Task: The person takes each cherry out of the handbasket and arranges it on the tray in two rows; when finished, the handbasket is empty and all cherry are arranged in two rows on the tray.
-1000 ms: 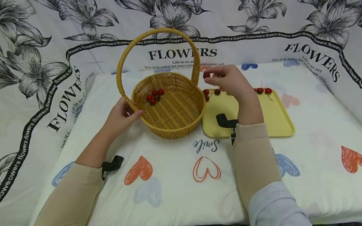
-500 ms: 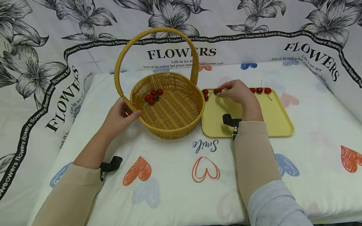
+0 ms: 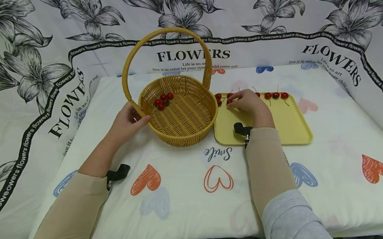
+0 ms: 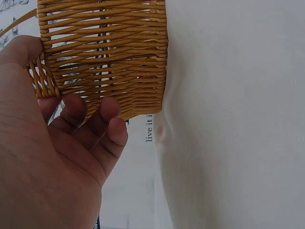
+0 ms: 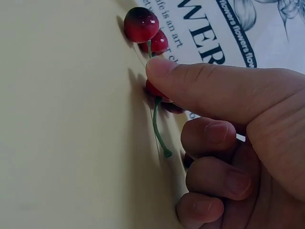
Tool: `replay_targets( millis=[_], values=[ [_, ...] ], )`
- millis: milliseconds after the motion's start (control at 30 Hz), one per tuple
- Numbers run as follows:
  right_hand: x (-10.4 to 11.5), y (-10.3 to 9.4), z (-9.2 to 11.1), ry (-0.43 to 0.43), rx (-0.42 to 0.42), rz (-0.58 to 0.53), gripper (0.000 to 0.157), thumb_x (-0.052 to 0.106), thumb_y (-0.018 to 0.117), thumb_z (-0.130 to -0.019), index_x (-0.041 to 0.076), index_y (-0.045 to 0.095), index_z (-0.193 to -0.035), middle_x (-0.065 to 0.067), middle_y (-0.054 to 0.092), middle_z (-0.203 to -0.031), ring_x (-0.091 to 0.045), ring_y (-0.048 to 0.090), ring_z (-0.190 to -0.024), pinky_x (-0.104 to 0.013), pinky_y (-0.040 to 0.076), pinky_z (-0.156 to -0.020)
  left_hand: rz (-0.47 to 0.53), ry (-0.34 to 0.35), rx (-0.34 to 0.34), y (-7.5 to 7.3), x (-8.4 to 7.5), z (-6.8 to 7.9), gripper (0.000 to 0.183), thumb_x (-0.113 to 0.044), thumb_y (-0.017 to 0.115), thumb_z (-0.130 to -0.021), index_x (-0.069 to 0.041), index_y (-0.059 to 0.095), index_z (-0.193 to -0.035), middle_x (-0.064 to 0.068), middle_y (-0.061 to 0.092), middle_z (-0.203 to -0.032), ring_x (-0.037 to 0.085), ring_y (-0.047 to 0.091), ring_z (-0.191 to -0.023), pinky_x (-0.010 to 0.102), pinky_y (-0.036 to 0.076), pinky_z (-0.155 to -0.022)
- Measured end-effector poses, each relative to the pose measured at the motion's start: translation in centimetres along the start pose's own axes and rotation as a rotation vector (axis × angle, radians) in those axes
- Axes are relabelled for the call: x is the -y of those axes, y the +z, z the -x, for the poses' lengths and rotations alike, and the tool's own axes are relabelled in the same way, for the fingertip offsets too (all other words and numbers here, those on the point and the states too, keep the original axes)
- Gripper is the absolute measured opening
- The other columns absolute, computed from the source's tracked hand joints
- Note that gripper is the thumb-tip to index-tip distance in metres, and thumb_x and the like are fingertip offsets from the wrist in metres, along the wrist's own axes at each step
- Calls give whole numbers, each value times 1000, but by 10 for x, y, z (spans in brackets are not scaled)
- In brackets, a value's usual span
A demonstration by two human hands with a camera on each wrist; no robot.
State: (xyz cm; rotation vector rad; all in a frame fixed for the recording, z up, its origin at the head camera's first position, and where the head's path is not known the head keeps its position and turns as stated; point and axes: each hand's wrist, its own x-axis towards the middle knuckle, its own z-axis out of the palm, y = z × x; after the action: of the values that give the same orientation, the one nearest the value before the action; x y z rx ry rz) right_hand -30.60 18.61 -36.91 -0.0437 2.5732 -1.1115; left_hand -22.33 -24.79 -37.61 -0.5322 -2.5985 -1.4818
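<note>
Now, over on the right side of the basket (image 3: 183, 139), the right hand (image 3: 251, 104) is down at the tray (image 3: 266, 139), thumb over one cherry (image 5: 153, 89); it looks like a narrow pinch, though the index finger is hidden behind, so how firm it is I can't tell. That cherry lies just beyond the basket's right rim, at the basket-side end of the tray, and its green stem (image 5: 157, 126) appears to trail away from the basket. Clearly, the right hand is the nearer one, with the basket's opening off to its left. Across on the basket's left side, the left hand (image 3: 126, 123) grips the rim by the foot of the handle (image 3: 174, 30). Inside, a small cluster (image 3: 160, 106) sits against the basket's left wall, and more cherries (image 3: 275, 95) line the tray's far edge, further right of the basket.
</note>
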Motion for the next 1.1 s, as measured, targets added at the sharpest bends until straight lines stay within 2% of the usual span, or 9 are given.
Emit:
replay_targets(
  millis=[133,300,400,533,633,733,833,967,1100],
  values=[
    [3,-5,3,7,-5,18,40,34,76,-94,16,69,-130,-12,51,-134,-30,39,-120,-45,34,-102,10,6,-1,0,1,0,44,-4,69,-96,4,48,-134,14,59,-109,23,51,-82,23,44,-67],
    [13,-15,10,-14,-41,-4,45,37,75,-95,17,67,-135,-12,53,-130,-30,45,-114,-48,42,-99,14,14,0,0,-1,0,44,-5,70,-96,3,49,-134,15,60,-109,23,51,-82,23,45,-67],
    [20,-21,17,-49,-74,-32,46,36,74,-96,17,66,-136,-11,57,-117,-30,50,-108,-45,46,-92,17,17,3,0,-2,1,43,-7,70,-96,3,50,-132,15,60,-109,24,52,-82,24,45,-67],
    [30,-28,26,-90,-131,-43,44,38,73,-96,18,67,-135,-7,62,-93,-33,55,-97,-40,42,-81,22,19,1,0,-1,1,42,-7,70,-96,3,50,-131,14,60,-109,25,53,-83,25,45,-68],
    [38,-33,33,-116,-159,-79,44,41,73,-96,19,69,-133,-3,62,-84,-28,58,-85,-38,41,-75,17,16,-3,0,0,1,42,-6,70,-96,3,50,-132,12,60,-108,25,53,-83,25,46,-68],
    [48,-36,40,-167,-178,-137,43,44,74,-94,21,70,-130,0,57,-79,-20,53,-69,-36,40,-68,23,15,-1,0,0,0,40,-6,70,-96,4,50,-129,12,59,-108,24,53,-83,24,46,-68],
    [63,-36,49,-236,-181,-205,40,43,75,-94,22,72,-128,0,50,-74,-17,43,-62,-35,39,-62,29,17,3,0,-1,-1,39,-6,70,-96,4,50,-128,13,58,-108,23,53,-83,23,46,-68],
    [88,-30,61,-339,-161,-258,38,40,77,-93,22,73,-126,-1,45,-72,-19,35,-57,-33,35,-50,38,18,-1,0,0,0,37,-3,70,-95,6,50,-125,14,58,-107,22,51,-82,23,45,-67],
    [115,-20,67,-440,-128,-227,34,35,76,-95,17,74,-124,-6,50,-78,-20,37,-63,-32,32,-53,31,12,-2,1,0,1,36,-3,70,-95,6,50,-124,13,58,-106,23,52,-82,23,45,-67]
  ],
)
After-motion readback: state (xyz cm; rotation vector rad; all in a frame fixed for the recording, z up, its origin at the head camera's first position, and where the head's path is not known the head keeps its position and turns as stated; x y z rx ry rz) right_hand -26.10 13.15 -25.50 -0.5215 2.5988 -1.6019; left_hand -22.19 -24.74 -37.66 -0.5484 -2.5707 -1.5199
